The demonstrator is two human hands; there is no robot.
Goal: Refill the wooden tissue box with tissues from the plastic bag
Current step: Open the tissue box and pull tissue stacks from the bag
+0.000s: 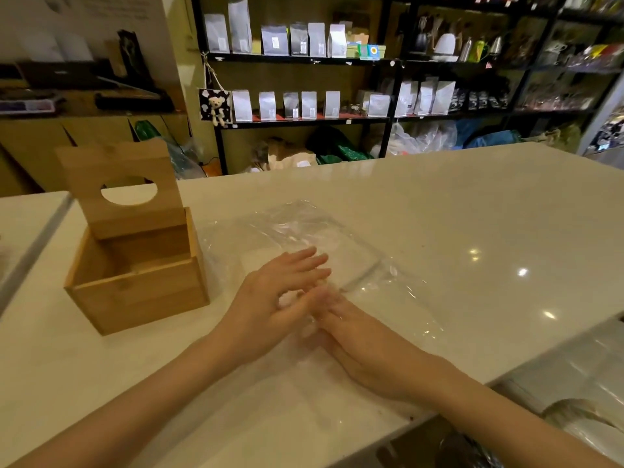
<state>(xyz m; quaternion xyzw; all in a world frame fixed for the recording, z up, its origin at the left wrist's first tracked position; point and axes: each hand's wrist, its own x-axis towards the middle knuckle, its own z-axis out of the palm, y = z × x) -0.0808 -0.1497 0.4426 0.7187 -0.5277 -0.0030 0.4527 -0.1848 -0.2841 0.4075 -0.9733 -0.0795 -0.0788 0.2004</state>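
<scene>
Left hand (282,292) flat, fingers spread on plastic bag (314,241), right hand (368,352) inside the bag, grip unclear, open wooden box (135,265) left of both hands

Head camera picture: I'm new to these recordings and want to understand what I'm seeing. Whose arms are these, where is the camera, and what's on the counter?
There is no machine here. A person wears a wide-angle camera on the head, looking forward and down, so the two bare arms are their own. The left hand and right hand meet at the near end of a clear plastic bag lying flat on the white counter. White tissues show faintly inside it. Whether either hand has a grip on the plastic is too blurred to tell. To the left stands the wooden box, its lid tilted up and its inside empty. Shelves of goods fill the background.
</scene>
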